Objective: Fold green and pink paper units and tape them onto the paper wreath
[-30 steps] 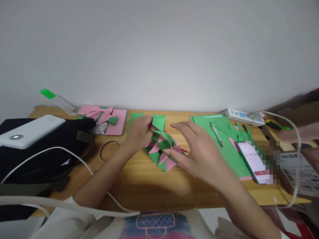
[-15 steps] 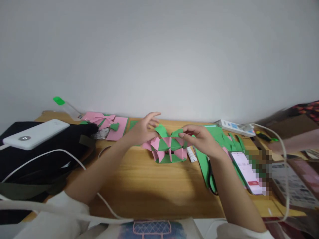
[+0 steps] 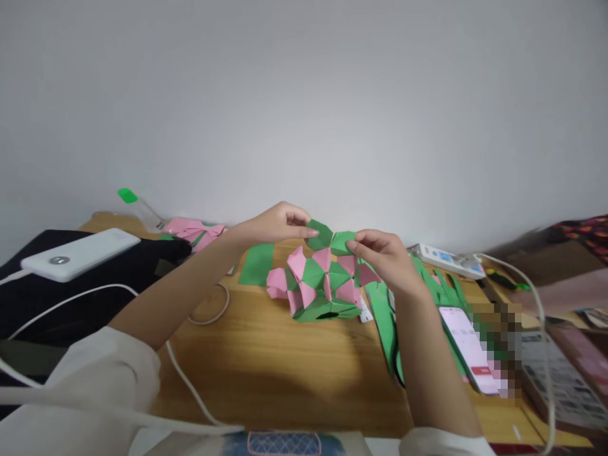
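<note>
A pink and green folded-paper model [image 3: 327, 278] is held above the wooden table, made of several joined triangular facets with a dark opening low at its front. My left hand [image 3: 287, 223] pinches a green paper flap at the model's upper left between thumb and fingers. On the other side, my right hand [image 3: 382, 250] grips the green paper at the upper right, its thumb in front. Pink points stick out at the model's left and right. The far side of the model is hidden.
At left a white power bank [image 3: 80, 253] lies on a black bag [image 3: 28, 310], with a white cable running across. To the right are green paper pieces [image 3: 382, 310], a phone [image 3: 470, 348] and a power strip [image 3: 446, 258]. Another person's arm [image 3: 565, 290] shows at far right.
My left hand has closed on the green flap, where it was apart with fingers spread. The model has tilted and risen slightly, showing the opening at its lower front.
</note>
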Motion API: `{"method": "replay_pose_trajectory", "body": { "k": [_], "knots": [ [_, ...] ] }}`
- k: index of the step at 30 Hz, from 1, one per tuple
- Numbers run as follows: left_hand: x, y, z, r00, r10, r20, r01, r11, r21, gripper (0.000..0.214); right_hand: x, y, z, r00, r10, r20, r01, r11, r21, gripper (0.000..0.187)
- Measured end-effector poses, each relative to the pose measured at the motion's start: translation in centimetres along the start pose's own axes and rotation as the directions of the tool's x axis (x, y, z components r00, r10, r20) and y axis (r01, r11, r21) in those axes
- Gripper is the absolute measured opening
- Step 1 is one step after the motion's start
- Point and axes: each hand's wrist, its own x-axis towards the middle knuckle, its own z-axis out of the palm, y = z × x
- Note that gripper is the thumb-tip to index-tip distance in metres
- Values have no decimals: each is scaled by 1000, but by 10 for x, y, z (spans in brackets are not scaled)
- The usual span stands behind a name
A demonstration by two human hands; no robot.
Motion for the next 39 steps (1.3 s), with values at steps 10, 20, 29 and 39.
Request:
{"method": "replay_pose_trajectory", "body": {
  "k": [10, 20, 29, 39],
  "knots": [
    [-28, -28, 27, 990, -122, -64, 85, 907, -413, 28, -3, 9, 5, 993, 116, -38, -113, 991, 71, 30],
    [-42, -35, 67, 910, -244, -335, 95, 909, -406, 34, -7, 26, 11, 966, 216, -140, -196, 971, 140, 32],
    [-36, -31, 79, 846, -265, -463, 123, 942, -313, 16, -9, 23, 18, 957, 243, -162, -222, 966, 133, 28],
    [-44, -21, 80, 830, -211, -516, 128, 973, -192, 11, -20, 15, 20, 959, 231, -162, -220, 972, 80, 27]
  ]
}}
